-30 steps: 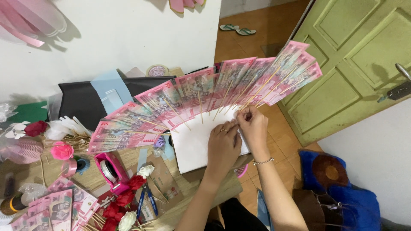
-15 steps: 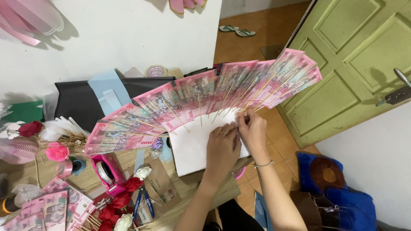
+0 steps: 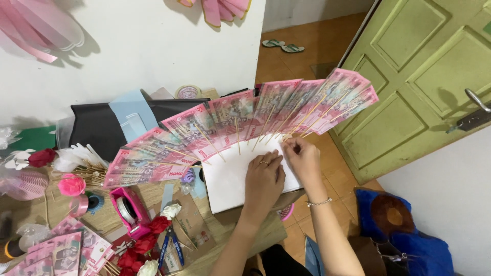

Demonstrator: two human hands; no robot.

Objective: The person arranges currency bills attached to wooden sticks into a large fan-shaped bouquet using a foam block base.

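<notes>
Head view: the left hand (image 3: 264,180) is laid flat, fingers spread open, on the white card (image 3: 230,179), a ring showing on 1 finger. Just right of the card's upper edge, the right hand (image 3: 303,157) is seen with its fingers pinched closed on the lower ends of the thin wooden sticks (image 3: 286,134); a thin bracelet is worn on its wrist. A fan of pink banknotes (image 3: 225,125) is spread in an arc above the card, each note backed by a stick, the sticks converging on the card. Left of the card, a pink tape dispenser (image 3: 128,209) is set on the tabletop (image 3: 102,217), with red fabric roses (image 3: 151,235) below it and blue-handled pliers (image 3: 169,245) beside them. Above the card, behind the fan, a black folder (image 3: 97,130) is propped against the white wall. Right of the card, a green door (image 3: 409,87) is seen.
</notes>
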